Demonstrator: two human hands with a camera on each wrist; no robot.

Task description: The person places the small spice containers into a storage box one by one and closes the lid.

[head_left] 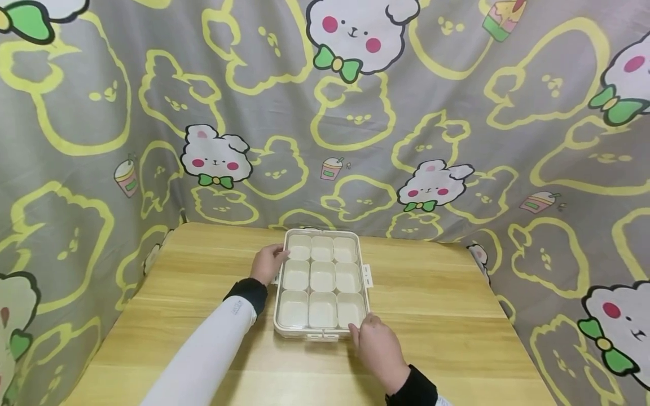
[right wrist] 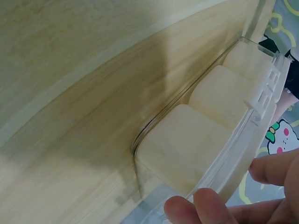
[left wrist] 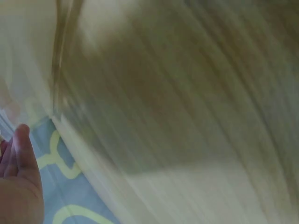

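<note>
A clear rectangular storage box (head_left: 322, 283) with a cream rim and side latches is on or just above the wooden table. Inside it, several cream square cups (right wrist: 184, 142) stand in rows. My left hand (head_left: 267, 264) grips the box's far left side, its thumb on the rim; in the left wrist view only part of that hand (left wrist: 21, 186) shows at the edge. At the near right corner, my right hand (head_left: 380, 352) holds the rim with its thumb on top. Seen from the right wrist, the fingertips (right wrist: 212, 205) press against the clear edge of the box.
The wooden table (head_left: 431, 316) extends on both sides of the box. A grey curtain (head_left: 284, 113) with cartoon rabbits and yellow outlines hangs behind the table and along its left and right sides.
</note>
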